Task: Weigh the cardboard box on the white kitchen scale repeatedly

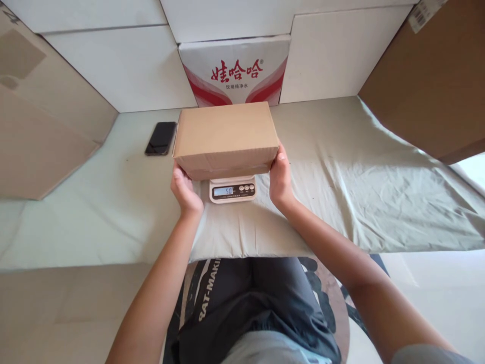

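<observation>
"What's at the far left?"
"A big cardboard box [49,121] on the cloth-covered worktop [102,217], then a phone [161,138] lying flat, screen dark."
"And the left hand [185,188]?"
"Partly curled, cupping the lower left corner of a brown carton [227,131]."
"Where's that carton?"
"In the middle, above a small scale [233,192] reading what looks like 50; I can't tell whether they touch. A red-and-white box [235,71] stands behind."
"The right hand [281,177]?"
"Half-closed too, holding the carton's right side. Farthest right stands a large brown box [428,86]."
</observation>
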A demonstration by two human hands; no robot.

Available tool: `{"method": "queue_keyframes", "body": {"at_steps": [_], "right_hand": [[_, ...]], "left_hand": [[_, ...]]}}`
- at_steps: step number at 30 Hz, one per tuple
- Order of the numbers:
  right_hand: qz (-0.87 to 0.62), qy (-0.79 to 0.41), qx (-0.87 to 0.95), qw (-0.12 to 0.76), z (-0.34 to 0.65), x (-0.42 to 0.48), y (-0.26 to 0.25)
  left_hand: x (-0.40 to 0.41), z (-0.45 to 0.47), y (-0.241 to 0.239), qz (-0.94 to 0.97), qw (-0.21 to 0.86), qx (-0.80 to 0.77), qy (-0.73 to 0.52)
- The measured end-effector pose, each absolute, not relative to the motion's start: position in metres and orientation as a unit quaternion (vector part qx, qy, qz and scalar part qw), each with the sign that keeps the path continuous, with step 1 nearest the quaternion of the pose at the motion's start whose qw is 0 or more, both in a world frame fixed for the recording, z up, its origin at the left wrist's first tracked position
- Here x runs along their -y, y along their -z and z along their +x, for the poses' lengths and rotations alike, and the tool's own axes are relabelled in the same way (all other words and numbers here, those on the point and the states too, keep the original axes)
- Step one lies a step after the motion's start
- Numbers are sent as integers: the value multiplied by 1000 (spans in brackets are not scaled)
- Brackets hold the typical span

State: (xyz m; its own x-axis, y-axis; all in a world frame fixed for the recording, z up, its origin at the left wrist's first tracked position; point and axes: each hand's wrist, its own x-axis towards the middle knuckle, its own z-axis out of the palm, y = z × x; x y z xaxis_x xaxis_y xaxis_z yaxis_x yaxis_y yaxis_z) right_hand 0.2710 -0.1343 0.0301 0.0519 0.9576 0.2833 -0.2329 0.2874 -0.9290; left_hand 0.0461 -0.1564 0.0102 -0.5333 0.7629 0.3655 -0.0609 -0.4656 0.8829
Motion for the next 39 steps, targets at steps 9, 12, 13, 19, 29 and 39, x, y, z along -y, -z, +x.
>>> {"method": "queue_keyframes", "body": {"at_steps": [9, 12, 13, 19, 29, 39], "right_hand": [[-348, -452, 523, 633, 268, 139, -29], [-337, -451, 530, 635, 267, 144, -35], [-332, -447, 533, 637, 267, 145, -38], [-306, -389, 570, 656, 272, 131, -64], [-315, -411, 545, 659, 251, 9, -56], [-349, -476, 474, 654, 248, -25, -2]], "left_hand": [[155, 51, -15, 409, 275, -425, -759], [156, 54, -18, 420, 263, -414, -763], [156, 54, -21, 425, 261, -409, -765], [153, 40, -61, 471, 301, -395, -729], [28, 22, -37, 454, 321, -365, -747], [1, 16, 2, 429, 404, -386, -710]]}}
